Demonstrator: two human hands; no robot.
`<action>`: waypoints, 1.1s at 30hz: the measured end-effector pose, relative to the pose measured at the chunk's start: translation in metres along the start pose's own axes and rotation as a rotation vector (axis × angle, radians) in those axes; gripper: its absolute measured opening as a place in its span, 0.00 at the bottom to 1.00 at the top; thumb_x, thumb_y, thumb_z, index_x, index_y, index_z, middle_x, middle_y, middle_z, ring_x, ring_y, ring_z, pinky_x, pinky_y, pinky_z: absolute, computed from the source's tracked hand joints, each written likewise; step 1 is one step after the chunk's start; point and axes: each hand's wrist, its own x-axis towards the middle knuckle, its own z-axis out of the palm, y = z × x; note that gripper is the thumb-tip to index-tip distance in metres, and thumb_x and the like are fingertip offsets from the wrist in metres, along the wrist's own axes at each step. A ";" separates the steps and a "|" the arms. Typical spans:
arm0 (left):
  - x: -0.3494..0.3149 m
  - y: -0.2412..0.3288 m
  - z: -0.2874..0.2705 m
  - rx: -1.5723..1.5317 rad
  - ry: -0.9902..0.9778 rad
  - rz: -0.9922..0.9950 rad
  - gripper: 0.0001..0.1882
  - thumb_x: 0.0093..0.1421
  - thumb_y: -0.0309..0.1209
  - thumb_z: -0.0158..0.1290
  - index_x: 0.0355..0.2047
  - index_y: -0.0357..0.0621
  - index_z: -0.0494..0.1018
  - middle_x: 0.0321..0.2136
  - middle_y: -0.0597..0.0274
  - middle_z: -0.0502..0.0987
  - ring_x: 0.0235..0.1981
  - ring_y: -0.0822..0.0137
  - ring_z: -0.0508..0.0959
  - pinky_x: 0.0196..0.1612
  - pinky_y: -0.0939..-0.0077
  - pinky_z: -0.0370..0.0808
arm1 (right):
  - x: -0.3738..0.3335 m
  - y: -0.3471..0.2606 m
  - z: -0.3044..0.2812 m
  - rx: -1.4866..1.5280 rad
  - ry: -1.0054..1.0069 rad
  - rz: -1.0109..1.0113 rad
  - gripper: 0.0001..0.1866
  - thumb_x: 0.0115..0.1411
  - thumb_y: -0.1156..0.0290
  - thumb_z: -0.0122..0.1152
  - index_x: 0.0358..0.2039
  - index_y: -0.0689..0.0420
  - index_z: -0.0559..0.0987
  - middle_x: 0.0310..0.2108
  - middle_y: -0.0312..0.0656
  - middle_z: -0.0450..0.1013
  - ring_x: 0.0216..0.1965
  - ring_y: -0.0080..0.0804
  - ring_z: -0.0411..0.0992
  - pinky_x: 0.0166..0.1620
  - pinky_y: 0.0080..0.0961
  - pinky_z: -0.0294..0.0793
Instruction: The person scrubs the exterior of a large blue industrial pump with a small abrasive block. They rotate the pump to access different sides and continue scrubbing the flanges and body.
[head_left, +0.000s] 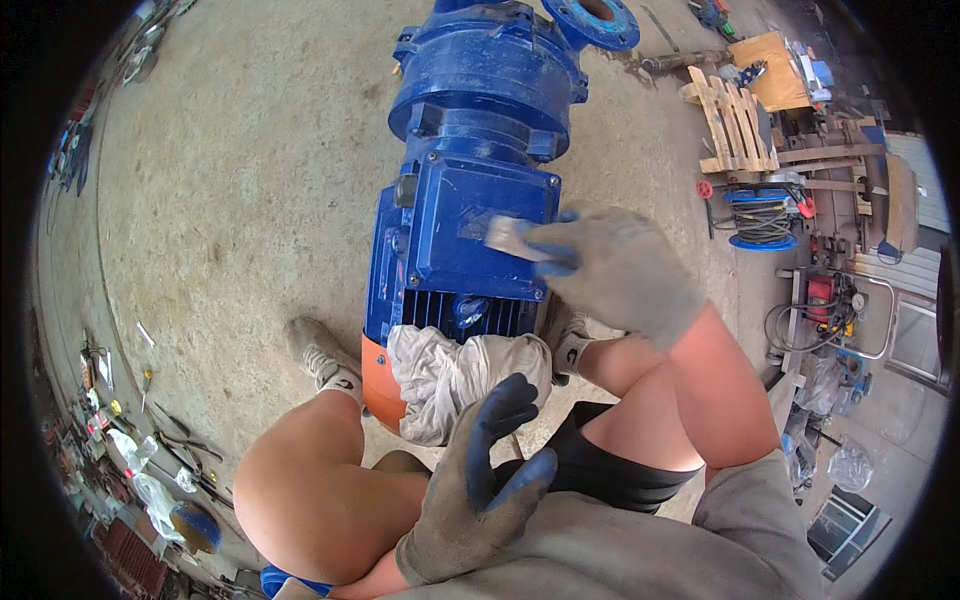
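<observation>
A big blue motor and pump unit [480,90] lies on the floor between my legs. On its boxy side sits a flat blue terminal box cover [455,262] with screws at its corners. My right hand [610,265], in a grey and blue work glove and a little blurred, pinches a small pale block [508,238] against the cover, beside a scuffed grey patch. Its exact kind I cannot make out. My gloved left hand [490,480] hovers near my lap with fingers apart, holding nothing. A crumpled white rag [455,380] drapes over the motor's orange end cowl [380,385].
To the right are a wooden pallet [730,125], a blue cable reel [762,218] and a red machine with a gauge [825,300]. Scattered tools and plastic bags [155,500] lie along the left. My shoes flank the motor on the concrete floor [240,180].
</observation>
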 end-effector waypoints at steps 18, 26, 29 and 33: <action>-0.001 0.004 -0.005 -0.162 -0.071 -0.005 0.42 0.74 0.29 0.62 0.80 0.31 0.53 0.71 0.43 0.69 0.70 0.56 0.73 0.72 0.59 0.73 | 0.004 -0.012 -0.001 0.002 -0.076 0.012 0.22 0.69 0.58 0.62 0.60 0.46 0.86 0.54 0.45 0.84 0.52 0.46 0.85 0.57 0.43 0.83; 0.001 0.003 -0.007 -0.067 -0.004 0.023 0.41 0.74 0.29 0.62 0.80 0.35 0.54 0.72 0.45 0.68 0.72 0.56 0.72 0.71 0.60 0.73 | 0.001 -0.012 0.003 0.059 -0.013 0.013 0.19 0.68 0.58 0.64 0.56 0.45 0.89 0.48 0.47 0.84 0.48 0.48 0.85 0.57 0.44 0.82; 0.002 0.002 -0.005 0.002 -0.009 0.048 0.42 0.74 0.29 0.62 0.81 0.35 0.54 0.73 0.45 0.67 0.73 0.56 0.71 0.72 0.59 0.72 | 0.001 -0.016 0.001 0.066 -0.044 0.027 0.19 0.68 0.58 0.64 0.57 0.46 0.88 0.47 0.47 0.85 0.48 0.48 0.85 0.58 0.45 0.82; -0.003 -0.003 0.001 -0.002 0.013 0.044 0.41 0.74 0.29 0.62 0.79 0.31 0.54 0.72 0.43 0.69 0.72 0.54 0.72 0.74 0.59 0.70 | 0.007 -0.022 0.000 0.107 -0.048 0.025 0.20 0.70 0.57 0.63 0.58 0.46 0.87 0.48 0.50 0.85 0.51 0.48 0.84 0.61 0.47 0.80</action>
